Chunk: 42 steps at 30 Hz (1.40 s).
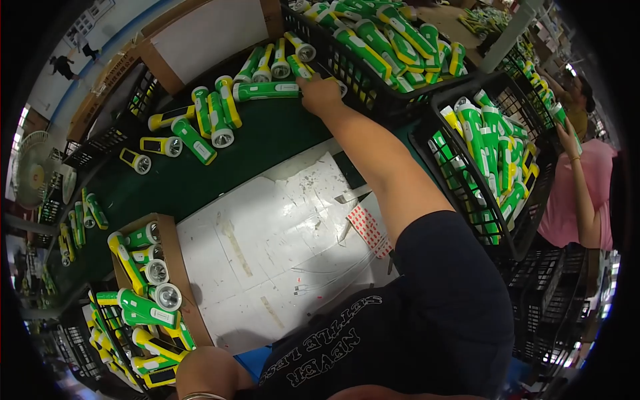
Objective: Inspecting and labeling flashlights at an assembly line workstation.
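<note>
My right arm stretches to the far side of the green table, and my right hand (321, 95) is closed at a green and yellow flashlight (300, 67) there. Its fingers are partly hidden behind the back of the hand. Just left of it, another flashlight (265, 91) lies sideways, with several more standing or leaning behind. A looser group of flashlights (217, 119) lies farther left. Of my left side only a bare bent arm (212, 371) with a bracelet shows at the lower edge; the left hand is out of view.
A worn white board (267, 247) covers the table before me, with a red-dotted sticker sheet (369, 230) on it. Flashlights fill a cardboard box (193, 293) at left and black crates (417, 137) at right. A fan (32, 170) stands far left; a person in pink (587, 193) works at right.
</note>
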Motion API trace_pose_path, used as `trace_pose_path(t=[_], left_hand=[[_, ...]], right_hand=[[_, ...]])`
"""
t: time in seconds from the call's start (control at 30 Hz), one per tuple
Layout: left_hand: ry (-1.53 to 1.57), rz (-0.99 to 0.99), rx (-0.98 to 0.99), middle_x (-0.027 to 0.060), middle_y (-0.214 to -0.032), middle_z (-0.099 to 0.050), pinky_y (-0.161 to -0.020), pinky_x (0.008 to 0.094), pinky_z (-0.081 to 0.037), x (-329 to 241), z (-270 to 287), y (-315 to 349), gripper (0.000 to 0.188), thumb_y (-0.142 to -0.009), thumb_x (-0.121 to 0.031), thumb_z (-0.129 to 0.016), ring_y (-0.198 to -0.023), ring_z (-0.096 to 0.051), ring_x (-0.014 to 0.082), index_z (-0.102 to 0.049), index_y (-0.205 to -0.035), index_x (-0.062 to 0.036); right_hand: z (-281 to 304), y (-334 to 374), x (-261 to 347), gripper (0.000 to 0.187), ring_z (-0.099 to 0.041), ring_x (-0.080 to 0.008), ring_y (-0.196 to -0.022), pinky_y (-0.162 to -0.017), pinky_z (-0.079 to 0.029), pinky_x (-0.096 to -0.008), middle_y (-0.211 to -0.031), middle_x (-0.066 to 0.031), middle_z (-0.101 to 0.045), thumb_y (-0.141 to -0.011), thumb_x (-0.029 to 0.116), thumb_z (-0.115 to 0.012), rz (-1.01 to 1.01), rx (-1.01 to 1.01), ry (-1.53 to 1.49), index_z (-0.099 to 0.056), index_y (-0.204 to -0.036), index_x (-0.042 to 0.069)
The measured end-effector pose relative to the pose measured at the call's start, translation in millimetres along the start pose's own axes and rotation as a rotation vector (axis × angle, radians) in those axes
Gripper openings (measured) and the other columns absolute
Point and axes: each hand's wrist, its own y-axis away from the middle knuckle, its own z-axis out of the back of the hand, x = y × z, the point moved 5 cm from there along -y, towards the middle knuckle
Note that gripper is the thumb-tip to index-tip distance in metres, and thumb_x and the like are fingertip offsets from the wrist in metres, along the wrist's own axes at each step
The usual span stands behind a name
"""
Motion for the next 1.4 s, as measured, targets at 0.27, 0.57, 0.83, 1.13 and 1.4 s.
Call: trace_pose_path(t=[0.27, 0.57, 0.83, 1.13, 1.4], left_hand=[[-1.276, 0.601, -0.286, 0.0160, -0.114, -0.048, -0.095, 0.0393, -0.035, -24.3, 53.5, 66.3, 0.040, -0.071, -0.013, -0.051, -0.108, -0.044, 0.0256, -0.049, -0.108, 0.0023], [0.162, 1.617, -0.971, 0.0141, -0.099, -0.058, -0.073, 0.0375, -0.054, 21.0, 38.3, 239.7, 0.046, -0.095, -0.037, -0.039, -0.086, -0.061, 0.0213, -0.042, -0.123, -0.0012], [-0.204, 1.543, -1.439, 0.0064, -0.081, -0.056, -0.057, 0.0276, -0.048, -19.5, 50.8, 272.9, 0.039, -0.091, -0.043, -0.047, -0.067, -0.055, 0.0152, -0.050, -0.105, -0.0068], [-0.188, 1.533, -1.459, 0.0067, -0.080, -0.054, -0.052, 0.0286, -0.049, -12.5, 47.4, 272.4, 0.039, -0.091, -0.044, -0.047, -0.064, -0.054, 0.0157, -0.049, -0.103, -0.0067], [-0.515, 1.554, -1.256, 0.0102, -0.083, -0.056, -0.056, 0.0291, -0.050, -13.6, 49.0, 256.0, 0.037, -0.092, -0.038, -0.047, -0.065, -0.056, 0.0157, -0.048, -0.102, -0.0022]], right_hand=[[135.0, 100.9, 0.7, 0.048, -0.062, -0.0308, -0.080, -0.070, -0.050, -0.0374, -0.101, -0.0111, -0.060, -0.070, 0.038, -0.061, 0.270, -0.357, -0.444, -0.055, -0.110, 0.014], [108.9, 242.5, 75.1, 0.037, -0.054, -0.0092, -0.083, -0.072, -0.045, -0.0238, -0.095, -0.0034, -0.059, -0.086, 0.019, -0.056, 0.430, 0.684, -1.486, -0.053, -0.121, 0.007], [69.7, 277.5, 66.4, 0.042, -0.057, -0.0105, -0.084, -0.070, -0.045, -0.0239, -0.094, -0.0048, -0.060, -0.085, 0.029, -0.061, 0.298, 0.334, -1.235, -0.050, -0.119, 0.008], [51.3, 315.6, 53.5, 0.033, -0.056, -0.0183, -0.069, -0.065, -0.044, -0.0301, -0.077, -0.0089, -0.058, -0.086, 0.034, -0.055, 0.238, 0.368, -1.226, -0.054, -0.098, 0.003], [107.2, 328.8, 81.4, 0.008, -0.057, -0.0277, -0.058, -0.049, -0.044, -0.0351, -0.072, -0.0080, -0.056, -0.082, 0.014, -0.056, 0.733, -0.048, -0.745, -0.058, -0.081, 0.007]])
